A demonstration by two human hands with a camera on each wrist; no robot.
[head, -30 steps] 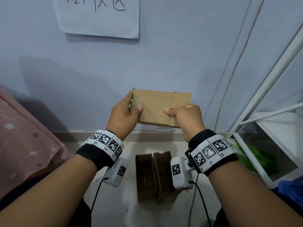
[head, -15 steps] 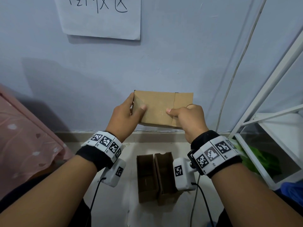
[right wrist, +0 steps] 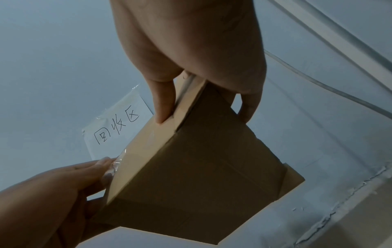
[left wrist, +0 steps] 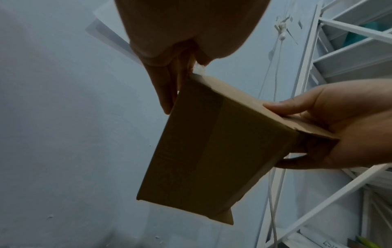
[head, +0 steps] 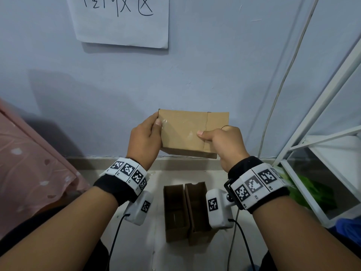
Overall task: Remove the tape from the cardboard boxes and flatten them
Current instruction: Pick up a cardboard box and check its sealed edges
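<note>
I hold a closed brown cardboard box (head: 185, 133) up in front of the wall at chest height. My left hand (head: 156, 124) pinches a lifted end of clear tape (head: 162, 122) at the box's upper left corner. The crinkled tape (right wrist: 113, 165) shows between those fingertips in the right wrist view, and the tape's end (left wrist: 199, 68) shows in the left wrist view. My right hand (head: 214, 133) grips the box's right end, with the thumb (right wrist: 163, 107) on the front face and the fingers behind. A band of tape runs down the box (left wrist: 212, 151).
Two open cardboard boxes (head: 173, 210) (head: 197, 208) stand side by side on the floor below my hands. A white metal rack (head: 322, 137) stands at the right, with a white cable (head: 277, 94) on the wall beside it. Pink fabric (head: 29, 157) lies left. A handwritten paper sign (head: 121, 22) hangs above.
My left thumb has slid from the box's front face up to its upper left corner and now pinches the tape's end. The box and my right hand have barely moved.
</note>
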